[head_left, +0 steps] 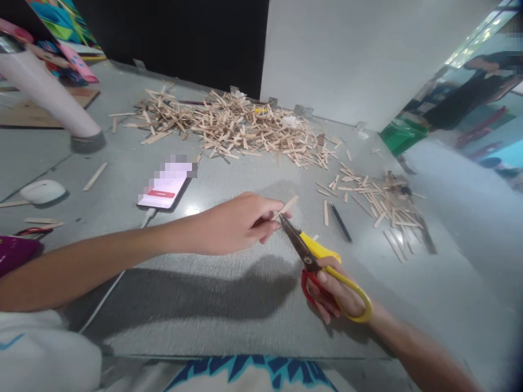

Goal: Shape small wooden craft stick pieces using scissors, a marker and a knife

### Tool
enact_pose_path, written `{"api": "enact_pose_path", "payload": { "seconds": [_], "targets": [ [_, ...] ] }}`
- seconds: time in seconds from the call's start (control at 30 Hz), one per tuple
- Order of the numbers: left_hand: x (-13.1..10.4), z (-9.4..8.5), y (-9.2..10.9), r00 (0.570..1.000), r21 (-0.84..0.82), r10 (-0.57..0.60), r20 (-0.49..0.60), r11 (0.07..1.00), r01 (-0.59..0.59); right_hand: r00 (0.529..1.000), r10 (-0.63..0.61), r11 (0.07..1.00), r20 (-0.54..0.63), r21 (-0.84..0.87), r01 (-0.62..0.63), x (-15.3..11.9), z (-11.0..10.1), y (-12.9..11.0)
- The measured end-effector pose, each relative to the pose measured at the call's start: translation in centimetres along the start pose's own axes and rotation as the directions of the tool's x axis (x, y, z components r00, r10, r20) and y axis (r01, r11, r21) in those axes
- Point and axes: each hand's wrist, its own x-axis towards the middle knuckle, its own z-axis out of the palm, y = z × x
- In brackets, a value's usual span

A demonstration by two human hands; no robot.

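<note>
My left hand [249, 223] reaches over the grey table with its fingers pinched on a small flat wooden stick [289, 204]. In my right hand [333, 291] is a pair of scissors [296, 239] with one yellow and one red handle. The blade tips point up and left and meet the stick close to my left fingertips. Whether the blades touch the wood I cannot tell. Under the scissors lies a yellow utility knife [321, 247]. A cut stick piece [326, 213] and a black pen [341, 223] lie just right of my hands.
A large heap of cut wooden sticks [245, 128] spreads along the back, with a smaller scatter [392, 204] at the right. A charging phone [165, 185], a white mouse [43, 191] and a pale tumbler [53, 87] stand left. Beyond the right edge are a green bin [404, 133] and a person [469, 87].
</note>
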Motion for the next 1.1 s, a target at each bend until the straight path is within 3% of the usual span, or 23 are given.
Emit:
{"api": "enact_pose_path", "payload": {
  "seconds": [0.5,0.9,1.1],
  "targets": [
    [-0.1,-0.5,-0.2,0.999,0.092,-0.025,0.022,0.996,0.023,0.999,0.041,0.998,-0.011,0.042,-0.041,-0.2,0.1,0.2],
    [0.4,-0.5,-1.2,0.998,0.120,-0.055,0.037,0.992,0.050,0.998,-0.059,0.998,-0.037,-0.023,0.058,1.3,0.4,-0.1],
    [0.3,-1.3,-1.5,0.995,0.138,0.015,0.097,0.990,-0.028,0.998,0.001,0.999,-0.059,-0.032,-0.003,1.1,0.5,0.1]
  ]
}}
